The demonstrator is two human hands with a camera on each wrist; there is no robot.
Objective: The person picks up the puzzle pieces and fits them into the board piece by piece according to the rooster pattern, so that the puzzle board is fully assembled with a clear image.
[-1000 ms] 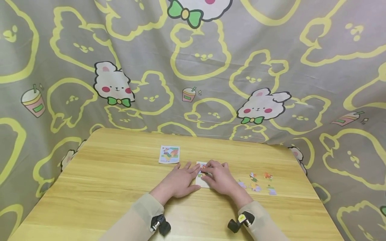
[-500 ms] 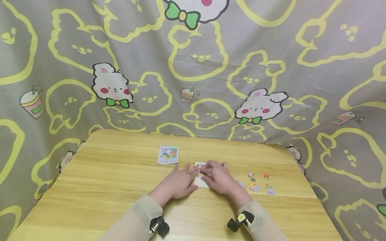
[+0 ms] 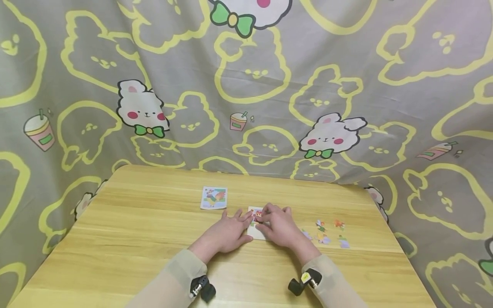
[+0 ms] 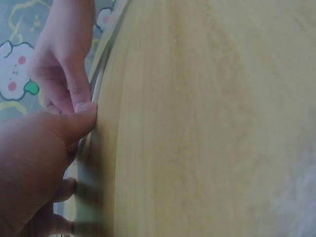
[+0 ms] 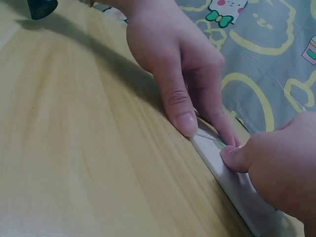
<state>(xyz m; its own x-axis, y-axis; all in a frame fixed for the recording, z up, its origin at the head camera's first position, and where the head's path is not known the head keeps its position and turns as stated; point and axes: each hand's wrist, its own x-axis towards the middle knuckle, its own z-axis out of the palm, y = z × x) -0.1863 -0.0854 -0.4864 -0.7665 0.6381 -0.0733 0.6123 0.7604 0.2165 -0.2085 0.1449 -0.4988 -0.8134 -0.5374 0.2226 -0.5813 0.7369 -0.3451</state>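
Observation:
A small white puzzle board (image 3: 255,233), partly filled with colourful pieces, lies on the table between the two hands. My left hand (image 3: 229,233) rests at its left side, fingers spread. From the right, my right hand (image 3: 283,224) reaches over the board, and its curled fingers pinch a puzzle piece (image 3: 257,219) down at the picture's upper part. The piece is mostly covered by fingers. In the right wrist view, the left thumb touches the edge of the board (image 5: 237,190), while the right thumb lies on its surface.
Several loose puzzle pieces (image 3: 321,237) are scattered to the right of the right hand. A picture card (image 3: 214,198) of a rooster lies flat at the back left. The wooden table (image 3: 146,222) meets a patterned grey curtain (image 3: 269,107) behind.
The right fingers have shifted very slightly over the board. The left hand keeps its place beside it; the whole view has drifted a little with the head.

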